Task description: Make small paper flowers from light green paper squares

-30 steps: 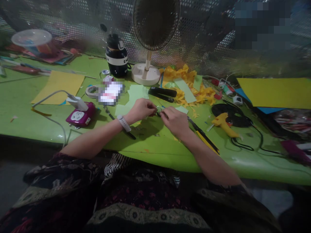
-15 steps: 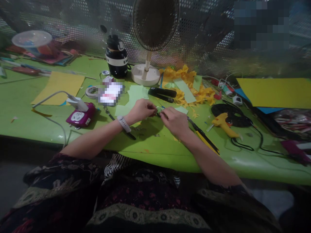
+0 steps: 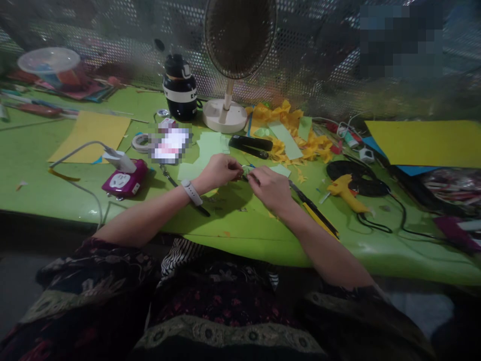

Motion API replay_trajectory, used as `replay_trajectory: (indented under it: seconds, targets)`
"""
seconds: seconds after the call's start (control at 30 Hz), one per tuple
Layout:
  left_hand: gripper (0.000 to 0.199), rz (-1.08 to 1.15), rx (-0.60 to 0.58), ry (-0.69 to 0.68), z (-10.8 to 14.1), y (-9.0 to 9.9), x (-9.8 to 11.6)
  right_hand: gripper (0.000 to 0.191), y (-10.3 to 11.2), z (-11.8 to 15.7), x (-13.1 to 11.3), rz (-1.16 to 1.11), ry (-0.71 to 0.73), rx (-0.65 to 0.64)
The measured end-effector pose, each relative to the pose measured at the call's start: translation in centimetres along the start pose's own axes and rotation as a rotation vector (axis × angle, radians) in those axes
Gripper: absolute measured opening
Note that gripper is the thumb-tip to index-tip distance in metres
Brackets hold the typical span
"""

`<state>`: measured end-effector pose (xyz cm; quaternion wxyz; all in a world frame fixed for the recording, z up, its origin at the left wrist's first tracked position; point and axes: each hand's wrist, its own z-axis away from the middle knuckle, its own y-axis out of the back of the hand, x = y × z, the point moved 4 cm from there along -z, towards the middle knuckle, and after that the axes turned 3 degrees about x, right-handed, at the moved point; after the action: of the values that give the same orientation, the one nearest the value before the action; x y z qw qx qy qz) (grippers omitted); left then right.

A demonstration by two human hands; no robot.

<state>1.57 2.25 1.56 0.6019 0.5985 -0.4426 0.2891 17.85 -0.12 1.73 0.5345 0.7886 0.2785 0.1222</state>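
Over the middle of the green table, my left hand and my right hand almost meet at the fingertips. Both hands are closed in a pinch on a small piece of light green paper. Most of that piece is hidden by the fingers, so its shape cannot be made out. Light green paper sheets lie just beyond my left hand. A black stapler rests behind the fingertips. Beside my right wrist lies a yellow and black cutter knife.
Crumpled orange paper pieces are heaped near a fan and a dark jug. On the right is a yellow glue gun with its cord. A purple power socket and a lit phone stand left.
Both hands stay at nearly the same place, with only a slight shift of the fingers around the green paper. The rest of the table looks the same.
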Motion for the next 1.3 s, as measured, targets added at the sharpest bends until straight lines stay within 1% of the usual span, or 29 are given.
replay_trajectory:
  seconds: [0.27,0.53,0.6,0.7,0.77,0.83,0.93,1.0,1.07,1.17,1.23,1.3]
  targets:
    - [0.011,-0.001,0.002,-0.026,0.0,0.1,0.0,0.026,0.2,0.0,-0.1,0.016,0.012,0.013]
    - [0.009,0.041,-0.004,0.014,0.0,-0.1,0.0,0.026,0.1,0.0,0.0,0.024,-0.019,-0.013]
    - [0.011,0.091,-0.014,0.03,0.2,-0.1,0.2,0.024,0.1,0.1,0.1,0.007,-0.024,-0.006]
    - [0.022,0.144,-0.007,0.041,0.5,0.2,0.7,0.022,0.3,0.0,0.4,-0.045,-0.043,0.048]
    - [0.027,0.139,0.045,0.008,0.7,0.8,1.0,0.022,0.5,0.0,0.8,-0.119,-0.064,0.098]
    - [0.026,0.103,0.121,-0.057,0.6,1.5,1.3,0.021,0.5,-0.1,1.2,-0.222,-0.081,0.143]
    - [0.021,0.012,0.244,-0.205,0.4,2.3,1.3,0.023,0.6,-0.1,1.7,-0.359,-0.091,0.223]
    - [0.022,-0.049,0.292,-0.322,0.2,2.4,1.3,0.025,0.6,-0.1,2.0,-0.414,-0.088,0.283]
    - [0.024,-0.071,0.269,-0.393,0.1,2.1,1.1,0.027,0.6,-0.1,2.3,-0.454,-0.089,0.334]
    - [0.024,-0.06,0.227,-0.446,-0.1,1.6,0.7,0.032,0.4,-0.2,2.4,-0.507,-0.106,0.365]
    - [0.023,-0.012,0.231,-0.446,-0.1,1.4,0.4,0.032,0.4,-0.3,2.4,-0.531,-0.113,0.375]
    - [0.024,0.072,0.218,-0.41,-0.2,1.2,-0.1,0.03,0.5,-0.3,2.3,-0.541,-0.102,0.393]
